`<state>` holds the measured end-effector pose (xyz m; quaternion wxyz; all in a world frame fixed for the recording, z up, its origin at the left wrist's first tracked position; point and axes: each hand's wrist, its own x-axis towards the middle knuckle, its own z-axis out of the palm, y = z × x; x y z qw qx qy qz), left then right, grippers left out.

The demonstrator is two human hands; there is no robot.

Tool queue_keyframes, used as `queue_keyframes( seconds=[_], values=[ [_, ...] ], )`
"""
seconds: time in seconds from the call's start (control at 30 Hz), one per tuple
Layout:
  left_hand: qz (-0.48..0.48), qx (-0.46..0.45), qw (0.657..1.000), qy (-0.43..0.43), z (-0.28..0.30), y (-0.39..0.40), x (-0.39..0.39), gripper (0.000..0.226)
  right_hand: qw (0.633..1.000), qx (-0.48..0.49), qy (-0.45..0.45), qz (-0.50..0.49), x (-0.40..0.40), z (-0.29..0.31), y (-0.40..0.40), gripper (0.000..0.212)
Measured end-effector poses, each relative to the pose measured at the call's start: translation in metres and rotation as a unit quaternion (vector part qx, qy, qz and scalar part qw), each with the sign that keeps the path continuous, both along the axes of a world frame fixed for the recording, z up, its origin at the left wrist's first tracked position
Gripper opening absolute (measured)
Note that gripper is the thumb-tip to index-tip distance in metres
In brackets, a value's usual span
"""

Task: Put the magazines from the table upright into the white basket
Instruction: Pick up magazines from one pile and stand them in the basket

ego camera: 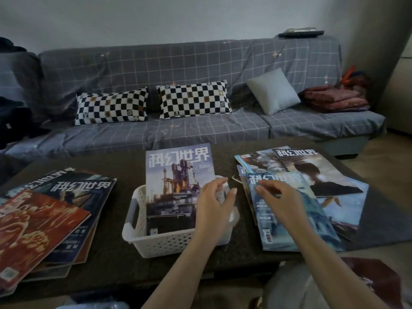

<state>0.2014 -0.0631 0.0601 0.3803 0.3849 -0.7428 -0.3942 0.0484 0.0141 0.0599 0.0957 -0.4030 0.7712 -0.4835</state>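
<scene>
While one magazine [176,186] stands upright in the white basket [160,239], the left hand [214,204] hovers over its right rim, fingers loosely curled, holding nothing. The right hand [278,197] rests with relaxed fingers on a blue magazine [289,219].

On the table [116,259], 1 magazine [176,186] stands in the basket [165,244], between 2 magazine piles [44,219].

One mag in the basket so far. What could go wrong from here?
The upright magazine stands alone in the white basket and may tip over. The right hand is at the top blue magazine of a fanned stack; lifting it may drag the magazines beneath.
</scene>
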Motion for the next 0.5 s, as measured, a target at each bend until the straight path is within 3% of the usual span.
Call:
queue_keyframes(
  seconds=[0.27, 0.4, 0.5],
  values=[
    [-0.107, 0.021, 0.994, -0.014, -0.022, 0.044, -0.083, 0.030, 0.993, 0.057, -0.011, -0.103, -0.066, -0.030, 0.051, 0.033],
    [-0.082, 0.053, 0.992, -0.073, -0.046, 0.048, -0.103, 0.035, 0.986, 0.100, -0.052, -0.123, -0.088, -0.053, 0.070, 0.038],
    [-0.049, 0.079, 0.989, -0.118, -0.062, 0.042, -0.110, 0.043, 0.982, 0.122, -0.029, -0.140, -0.096, -0.063, 0.075, 0.042]
  ],
)
